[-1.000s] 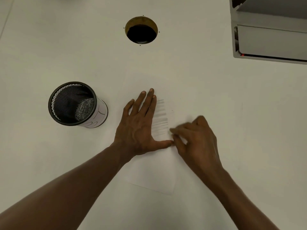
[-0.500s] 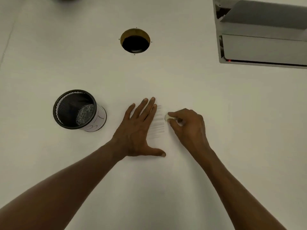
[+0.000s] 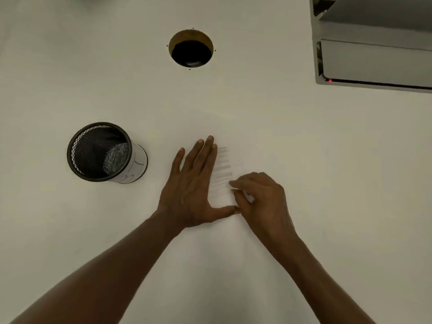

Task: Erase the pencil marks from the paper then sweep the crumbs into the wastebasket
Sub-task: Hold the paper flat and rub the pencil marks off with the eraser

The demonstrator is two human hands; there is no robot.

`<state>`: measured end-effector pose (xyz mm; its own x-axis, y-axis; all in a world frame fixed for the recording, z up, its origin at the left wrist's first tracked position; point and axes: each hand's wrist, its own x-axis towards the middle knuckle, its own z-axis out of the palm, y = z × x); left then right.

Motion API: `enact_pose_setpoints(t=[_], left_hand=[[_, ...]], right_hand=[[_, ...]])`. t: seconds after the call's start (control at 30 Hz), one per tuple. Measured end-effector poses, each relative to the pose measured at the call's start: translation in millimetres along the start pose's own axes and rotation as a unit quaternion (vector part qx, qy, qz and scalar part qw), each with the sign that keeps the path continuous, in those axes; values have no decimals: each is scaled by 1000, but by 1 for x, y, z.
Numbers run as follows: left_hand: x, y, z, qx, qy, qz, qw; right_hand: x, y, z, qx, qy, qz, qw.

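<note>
A white sheet of paper (image 3: 224, 230) lies on the white table, hard to tell from it. Grey pencil marks (image 3: 223, 169) run in short horizontal strokes down its middle. My left hand (image 3: 194, 185) lies flat on the paper just left of the marks, fingers straight, thumb spread toward the right. My right hand (image 3: 261, 199) is at the lower end of the marks, fingers curled and pinching a small white eraser (image 3: 247, 196), mostly hidden by the fingers. A black mesh wastebasket (image 3: 102, 153) stands to the left, with grey scraps inside.
A round cable hole (image 3: 191, 49) opens in the table at the back. A grey box-like device (image 3: 374, 54) with a small red light sits at the back right.
My right hand has slid back down toward me along the marks, from their upper part to their lower end. My left hand stays flat on the paper.
</note>
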<state>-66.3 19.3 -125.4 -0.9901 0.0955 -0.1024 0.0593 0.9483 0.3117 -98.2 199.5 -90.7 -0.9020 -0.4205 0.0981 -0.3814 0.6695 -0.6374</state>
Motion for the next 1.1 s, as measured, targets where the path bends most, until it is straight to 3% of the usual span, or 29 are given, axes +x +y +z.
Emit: enact_pose_setpoints(t=[0.1, 0.27, 0.43, 0.63, 0.77, 0.97, 1.1], left_hand=[[-1, 0, 1, 3, 5, -2, 1000], [1, 0, 0, 13, -3, 2, 1000], [1, -1, 0, 8, -3, 3, 1000], [1, -1, -1, 13, -10, 1, 1000], [0, -1, 0, 10, -8, -1, 1000], [0, -1, 0, 13, -5, 6, 1000], [0, -1, 1, 12, -2, 9, 1000]], right_hand=[[-6, -9, 0, -19, -25, -10, 999], [63, 3, 8, -1, 1, -8, 1000], [-2, -6, -9, 3, -18, -11, 1000], [60, 10, 0, 4, 15, -35, 999], [0, 2, -14, -15, -14, -40, 999], [50, 8, 3, -2, 2, -54, 999], [-3, 1, -11, -10, -14, -46, 999]])
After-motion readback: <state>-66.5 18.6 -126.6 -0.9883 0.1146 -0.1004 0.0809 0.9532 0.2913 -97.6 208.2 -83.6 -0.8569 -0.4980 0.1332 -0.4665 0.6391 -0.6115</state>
